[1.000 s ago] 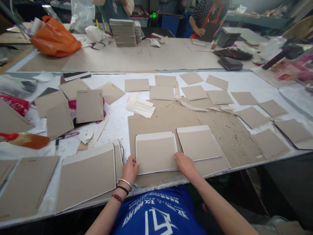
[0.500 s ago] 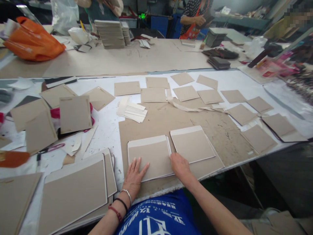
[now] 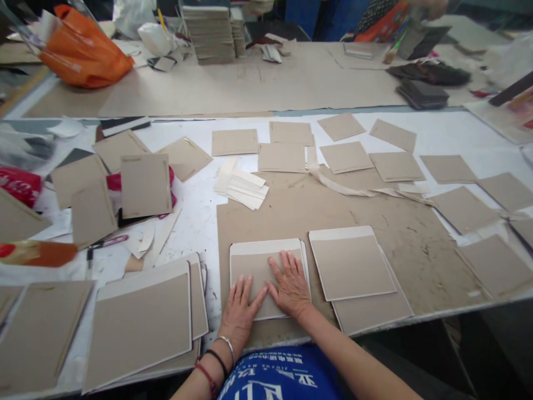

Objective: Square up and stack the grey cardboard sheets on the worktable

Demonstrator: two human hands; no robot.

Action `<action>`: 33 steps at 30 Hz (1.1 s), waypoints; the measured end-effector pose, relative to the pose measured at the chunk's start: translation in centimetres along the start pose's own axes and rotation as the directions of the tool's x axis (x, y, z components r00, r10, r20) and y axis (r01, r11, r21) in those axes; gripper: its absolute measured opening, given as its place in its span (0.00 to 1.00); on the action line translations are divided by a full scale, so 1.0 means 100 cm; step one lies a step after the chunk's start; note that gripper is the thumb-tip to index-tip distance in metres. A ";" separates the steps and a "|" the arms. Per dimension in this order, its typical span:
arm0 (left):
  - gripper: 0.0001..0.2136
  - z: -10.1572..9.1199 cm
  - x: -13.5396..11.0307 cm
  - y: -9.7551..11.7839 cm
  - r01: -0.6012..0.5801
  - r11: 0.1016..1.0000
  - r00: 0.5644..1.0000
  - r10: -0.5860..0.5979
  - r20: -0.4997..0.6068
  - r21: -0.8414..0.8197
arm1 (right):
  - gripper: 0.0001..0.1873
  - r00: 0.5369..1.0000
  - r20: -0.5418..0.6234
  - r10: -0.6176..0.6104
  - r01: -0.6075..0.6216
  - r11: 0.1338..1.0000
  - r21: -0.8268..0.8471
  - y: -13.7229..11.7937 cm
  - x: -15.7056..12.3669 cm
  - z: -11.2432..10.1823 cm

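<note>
Both my hands lie on a light-edged grey-brown board panel [image 3: 262,264] near the table's front edge. My left hand [image 3: 241,308] rests on its lower left part, fingers spread. Flat on the right half is my right hand [image 3: 290,286], its fingers stretched out and pointing away from me. The two thumbs almost meet. Another edge shows along this panel's right side, so at least one more lies beneath. Just to the right, a similar panel [image 3: 350,264] overlaps a second one [image 3: 375,311]. Neither hand grasps anything.
A stack of larger panels [image 3: 141,328] lies at the left. Several small panels [image 3: 281,157] are spread along the back and right. White strips [image 3: 245,186] lie mid-table. An orange bag [image 3: 87,53] and a tall stack of boards [image 3: 208,33] stand behind. A person's hand shows at the far right.
My right hand has moved from the panel's right edge onto its top, and its bent fingers have straightened. My left hand stays on the panel. The camera view has shifted.
</note>
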State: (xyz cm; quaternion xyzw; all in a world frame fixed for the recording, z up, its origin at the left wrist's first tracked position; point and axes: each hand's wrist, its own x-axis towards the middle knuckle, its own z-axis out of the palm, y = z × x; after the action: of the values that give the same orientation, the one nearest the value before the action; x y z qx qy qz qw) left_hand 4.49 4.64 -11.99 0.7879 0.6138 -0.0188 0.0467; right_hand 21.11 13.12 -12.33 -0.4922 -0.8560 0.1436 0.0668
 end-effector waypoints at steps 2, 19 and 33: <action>0.32 0.001 0.001 0.000 0.013 0.999 1.000 -0.013 0.011 -0.034 | 0.33 1.000 -0.007 -0.012 0.012 1.000 -0.003 0.000 0.001 -0.001; 0.16 -0.018 0.002 -0.043 0.520 -0.046 0.672 -0.594 0.442 -0.853 | 0.17 0.904 -0.003 0.428 -0.427 0.904 0.017 0.022 -0.017 -0.022; 0.24 -0.061 0.014 -0.017 0.375 -0.589 0.759 -0.249 0.602 -0.716 | 0.18 0.872 0.045 0.487 -0.487 0.857 0.169 0.008 -0.016 -0.041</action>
State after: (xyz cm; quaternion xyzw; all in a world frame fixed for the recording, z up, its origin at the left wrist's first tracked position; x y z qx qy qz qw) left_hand 2.97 6.96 -6.07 0.1049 0.5630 0.4498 0.6854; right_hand 23.62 12.83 -8.64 -0.6847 -0.6878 0.2305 0.0709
